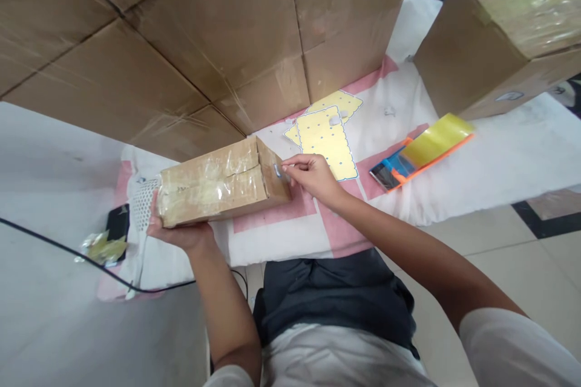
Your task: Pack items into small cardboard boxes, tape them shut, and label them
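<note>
A long taped cardboard box (215, 184) sits tilted between my two hands. My left hand (177, 236) cups its left end from below, fingers wrapped around the edge. At the box's right end, my right hand (313, 176) is in a pinch, its fingertips right beside a small bluish-white sticker (277, 170) on that face. Whether the fingertips hold anything is too small to make out. Just behind my right hand lie yellow scalloped paper sheets (322, 133), overlapping each other on the cloth.
Large taped cartons (254, 24) stand stacked at the back. Another carton (481, 54) with a small sticker stands at right. An orange-edged tape dispenser (422, 154) lies on the pink-and-white cloth (281, 245). At left are a dark phone (118, 224), crumpled tape (102, 248) and a black cable (68, 248).
</note>
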{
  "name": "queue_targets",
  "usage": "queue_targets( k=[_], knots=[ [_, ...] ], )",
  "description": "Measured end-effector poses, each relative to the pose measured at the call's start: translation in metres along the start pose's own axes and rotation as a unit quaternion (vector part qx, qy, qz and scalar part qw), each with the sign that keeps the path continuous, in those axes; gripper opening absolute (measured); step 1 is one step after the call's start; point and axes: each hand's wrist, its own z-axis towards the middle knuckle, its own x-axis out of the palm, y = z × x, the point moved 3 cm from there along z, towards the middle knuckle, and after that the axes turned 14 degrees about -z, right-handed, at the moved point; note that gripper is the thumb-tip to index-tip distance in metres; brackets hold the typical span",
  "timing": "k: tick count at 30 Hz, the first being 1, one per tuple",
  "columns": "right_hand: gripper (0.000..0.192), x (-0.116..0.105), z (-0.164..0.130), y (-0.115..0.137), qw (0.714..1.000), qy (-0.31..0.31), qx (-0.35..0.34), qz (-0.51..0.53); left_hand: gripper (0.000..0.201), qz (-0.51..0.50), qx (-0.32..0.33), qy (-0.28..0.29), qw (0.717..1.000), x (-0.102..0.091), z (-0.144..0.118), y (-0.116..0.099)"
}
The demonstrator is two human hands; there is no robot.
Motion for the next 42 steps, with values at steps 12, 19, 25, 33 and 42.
queue_targets(
  k=[12, 19, 25, 33, 42],
  knots=[
    [0.017, 0.01, 0.0, -0.005, 0.998, 0.064, 0.012, -0.012, 0.071, -0.028, 0.005, -0.006, 1.0, 0.009, 0.001, -0.008],
    [0.007, 0.006, -0.002, -0.002, 0.995, 0.089, 0.021, -0.048, 0.065, -0.064, 0.002, 0.002, 0.998, 0.008, 0.0, -0.009],
    [0.014, 0.005, 0.001, -0.003, 0.996, 0.079, 0.013, -0.028, 0.076, -0.017, 0.001, 0.01, 1.0, 0.011, -0.002, -0.012],
    [0.023, 0.013, 0.008, -0.005, 0.997, 0.071, -0.012, 0.005, 0.072, -0.046, 0.004, 0.004, 0.999, 0.006, 0.0, -0.008],
    [0.02, 0.004, 0.012, -0.003, 0.998, 0.039, -0.035, -0.028, 0.072, -0.059, -0.007, -0.019, 0.998, 0.006, 0.0, -0.008]
  ],
)
